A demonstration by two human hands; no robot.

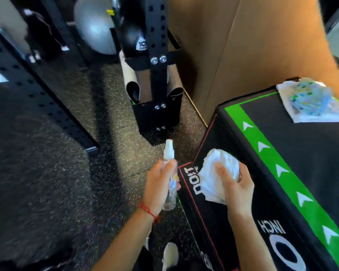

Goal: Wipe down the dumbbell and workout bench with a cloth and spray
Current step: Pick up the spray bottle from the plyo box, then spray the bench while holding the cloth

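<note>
Left hand (159, 184) gripping clear spray bottle (169, 177), nozzle pointing away, held over speckled rubber floor (114, 137) just beside black padded box (294, 173). Right hand (236, 189) clutching bunched white cloth (217, 173), pressing it against box's near upper corner. Box showing green stripe with white arrows. Second, patterned cloth (311, 102) lying on box's far corner. Black perforated rack upright (157, 61) standing beyond. Dumbbell not identifiable.
</note>
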